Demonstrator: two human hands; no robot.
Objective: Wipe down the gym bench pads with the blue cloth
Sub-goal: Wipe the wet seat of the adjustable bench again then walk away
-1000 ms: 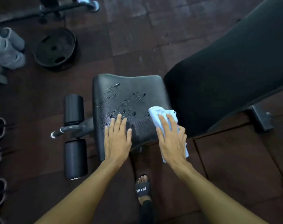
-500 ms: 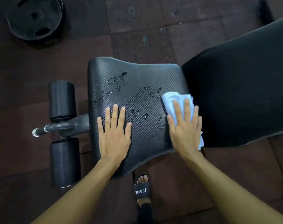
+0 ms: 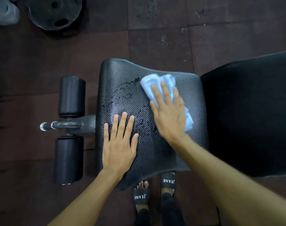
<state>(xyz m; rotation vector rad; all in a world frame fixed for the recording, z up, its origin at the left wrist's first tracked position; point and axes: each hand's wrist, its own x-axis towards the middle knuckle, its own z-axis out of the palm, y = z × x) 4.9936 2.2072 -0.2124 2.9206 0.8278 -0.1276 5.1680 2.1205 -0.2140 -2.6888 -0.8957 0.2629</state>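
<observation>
Dark rubber floor tiles (image 3: 158, 51) lay under the bench. I had the left hand (image 3: 119, 144) spread flat, bracing the seat pad (image 3: 155, 154). Right hand (image 3: 169, 115), fingers spread, pressed the blue cloth (image 3: 157, 82) onto the pad's far-right area. Recommended: overlapping strokes w/ firm palm pressure toward the droplets (image 3: 122, 95). Count: 2 pads incl. back pad (image 3: 250, 115), 2 foam rollers (image 3: 72, 95), 1 cloth, 1 weight plate (image 3: 54, 12).
</observation>
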